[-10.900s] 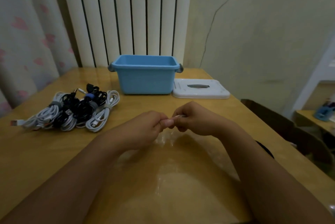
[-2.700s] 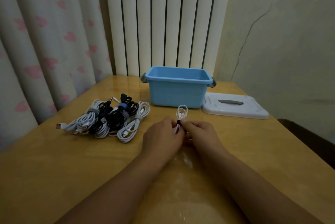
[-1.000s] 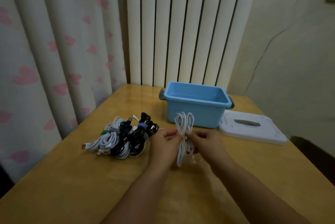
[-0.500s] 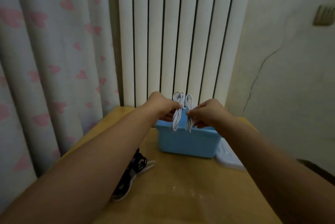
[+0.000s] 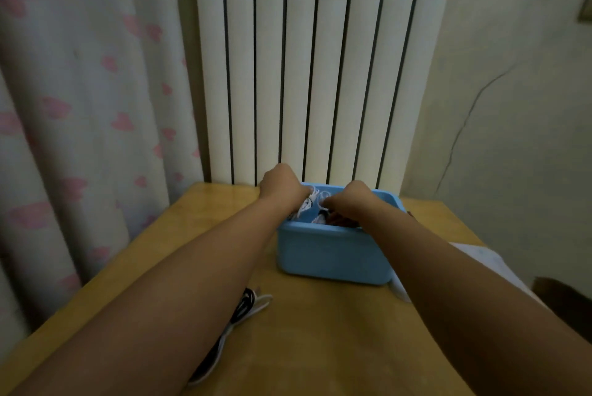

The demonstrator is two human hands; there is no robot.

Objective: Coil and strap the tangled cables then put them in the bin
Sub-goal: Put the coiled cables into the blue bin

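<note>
Glossy wooden table point(image 5: 320, 331); hands lowering looped white cable point(image 5: 309, 201).

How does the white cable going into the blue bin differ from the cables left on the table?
The white cable sits inside the blue bin, held between the left hand and right hand; the cables on the table lie untouched, mostly hidden under the left forearm. The bin cable shows only white; the table bundle shows black and white strands. Both look looped rather than loose.
</note>
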